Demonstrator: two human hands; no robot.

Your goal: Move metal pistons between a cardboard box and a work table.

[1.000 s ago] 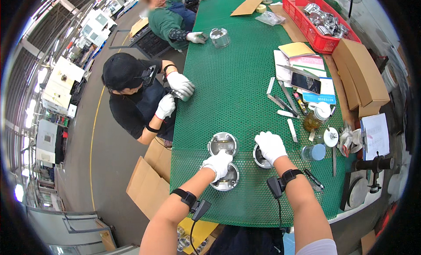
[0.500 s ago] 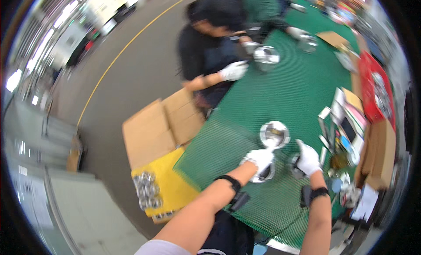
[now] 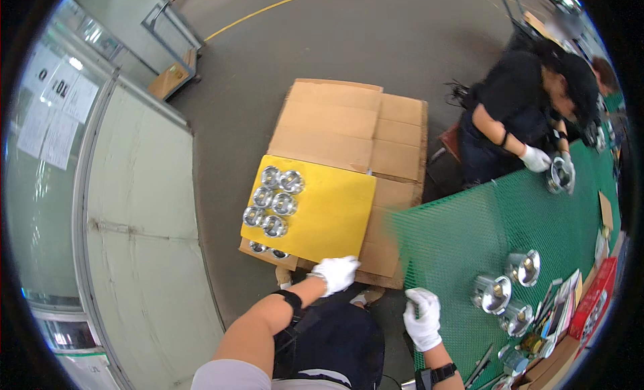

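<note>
My left hand [image 3: 337, 274], in a white glove, is at the near edge of a yellow sheet [image 3: 329, 205], its fingers loosely bent and no object visible in them. On the left half of that sheet stand several shiny metal pistons [image 3: 284, 204] in two rows. More pistons [image 3: 257, 246] show in a layer under its near left corner. My right hand [image 3: 422, 318], also gloved, hovers by the left edge of the green mat [image 3: 449, 235], fingers partly curled with nothing between them. To its right, three pistons [image 3: 493, 294] stand close together on the mat.
Flattened cardboard [image 3: 329, 121] lies beyond the yellow sheet. A co-worker [image 3: 516, 115] at the table's far side holds another piston [image 3: 555, 175]. Papers, tools and jars [image 3: 513, 358] line the right, beside a red bin [image 3: 597, 293]. A pale wall panel [image 3: 144, 215] stands left.
My view has turned left toward the yellow sheet. Both hands have come off the pistons on the mat; the left is now by the sheet, the right at the mat's edge.
</note>
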